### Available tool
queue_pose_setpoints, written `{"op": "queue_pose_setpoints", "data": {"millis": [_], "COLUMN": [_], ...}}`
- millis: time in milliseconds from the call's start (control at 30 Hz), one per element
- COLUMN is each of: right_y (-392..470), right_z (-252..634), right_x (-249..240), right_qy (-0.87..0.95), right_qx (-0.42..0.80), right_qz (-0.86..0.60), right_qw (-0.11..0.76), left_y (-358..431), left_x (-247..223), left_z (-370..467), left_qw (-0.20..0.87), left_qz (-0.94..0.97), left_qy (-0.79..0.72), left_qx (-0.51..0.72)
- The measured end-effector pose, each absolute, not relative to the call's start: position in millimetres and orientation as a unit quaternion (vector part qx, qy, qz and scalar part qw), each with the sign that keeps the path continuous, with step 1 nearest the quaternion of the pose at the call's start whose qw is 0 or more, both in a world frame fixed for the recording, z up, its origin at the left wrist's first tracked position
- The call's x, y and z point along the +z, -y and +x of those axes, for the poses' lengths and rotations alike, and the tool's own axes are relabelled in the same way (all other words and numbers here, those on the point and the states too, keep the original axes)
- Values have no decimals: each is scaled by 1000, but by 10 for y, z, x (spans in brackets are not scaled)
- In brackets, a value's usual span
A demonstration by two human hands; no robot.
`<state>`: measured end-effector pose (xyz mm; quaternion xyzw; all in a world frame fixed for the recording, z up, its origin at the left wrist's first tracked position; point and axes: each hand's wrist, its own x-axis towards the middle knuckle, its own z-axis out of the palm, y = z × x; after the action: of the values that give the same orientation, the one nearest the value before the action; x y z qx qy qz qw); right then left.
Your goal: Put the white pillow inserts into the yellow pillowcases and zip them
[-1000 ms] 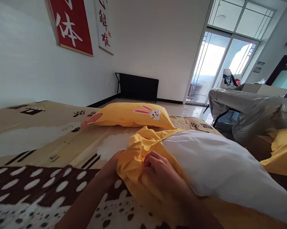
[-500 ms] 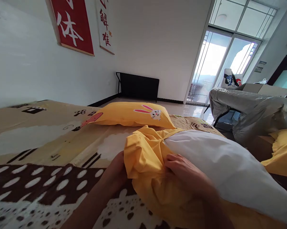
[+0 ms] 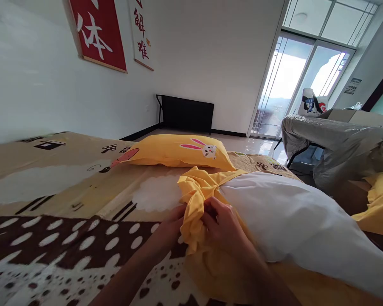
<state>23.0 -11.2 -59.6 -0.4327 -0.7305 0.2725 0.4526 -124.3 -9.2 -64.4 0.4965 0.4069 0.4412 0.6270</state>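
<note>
Yellow and crumpled, the pillowcase lay bunched between the two hands at the near end of the white pillow, on the patterned blanket. Both forearms reached in from the lower edge of the view and slanted towards each other. The left hand came up from the lower left, its wrist low over the blanket and its fingers tucked behind the gathered fold, so whether they were closed could not be told. The right hand came from the lower right, back upwards, with its fingers curled and pinching the cloth just beside the white pillow. More of the same yellow cloth ran under that hand and along the near side of the white pillow. Compared with half a second before, the hands had drawn closer together: the right had shifted leftward and the left a little rightward, and the broad flap that had spread between them was now squeezed into a narrow, upright ruffle. The white pillow had hardly moved. Beyond the hands, the yellow pillow with a rabbit print still lay flat across the blanket, near the bunched cloth.
</note>
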Motion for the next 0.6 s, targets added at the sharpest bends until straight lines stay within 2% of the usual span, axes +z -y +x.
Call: {"op": "queue_pose_setpoints", "data": {"millis": [233,300,500,600], "right_y": [16,-2,-41,-45], "right_z": [253,249,323,328], "right_x": [-659,-663,-660,-678], "right_qy": [681,662,636,657], "right_qx": [273,305,498,473], "right_qz": [-401,-391,-332,-356], "right_qw": [548,562,487,467], "left_y": [95,96,84,61], "left_x": [-581,-588,-658,-668], "left_z": [-1255,-1256,-1247,-1259], "left_qw": [612,602,580,565], "left_qz": [553,569,538,556], "left_qy": [-401,-400,-389,-407], "left_qx": [399,394,471,453]}}
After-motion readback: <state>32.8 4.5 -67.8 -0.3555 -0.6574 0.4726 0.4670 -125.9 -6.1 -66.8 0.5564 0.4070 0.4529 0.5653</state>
